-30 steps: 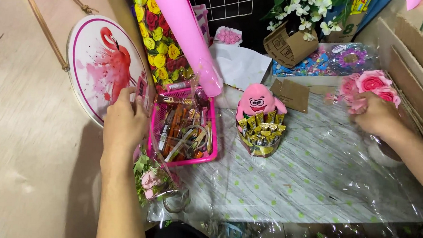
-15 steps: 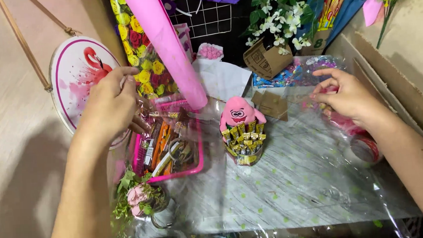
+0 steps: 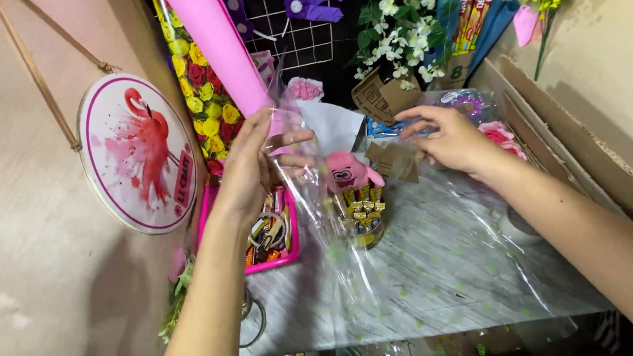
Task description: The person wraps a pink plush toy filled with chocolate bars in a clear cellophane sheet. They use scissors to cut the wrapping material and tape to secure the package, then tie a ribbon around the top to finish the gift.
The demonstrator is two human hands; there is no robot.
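Cellophane (image 3: 432, 265), a clear sheet with faint green dots, lies spread over the marble-patterned tabletop (image 3: 419, 301), and we are lifting its far edge up around a small gift. That gift is a pink plush toy (image 3: 346, 173) sitting on a ring of gold-wrapped sweets (image 3: 360, 215), and it stands on the sheet near the middle.

Our left hand (image 3: 249, 170) holds the raised left edge, thumb and fingers (image 3: 294, 139) pinching the film just beside a pink paper roll (image 3: 217, 48). Our right hand (image 3: 452, 138) reaches to the far right edge, fingers loosely spread; we cannot tell whether they grip the film yet.

To do this well, we judge that both hands should lift evenly, keeping the sheet taut and the gift centred, so the toy does not tip. The film is slippery and creases easily, so a firm pinch near the edge seems wise.

A pink basket (image 3: 273, 232) of small tools sits just left of the gift, close enough to snag the sheet. A round flamingo plaque (image 3: 137, 153) leans further left.
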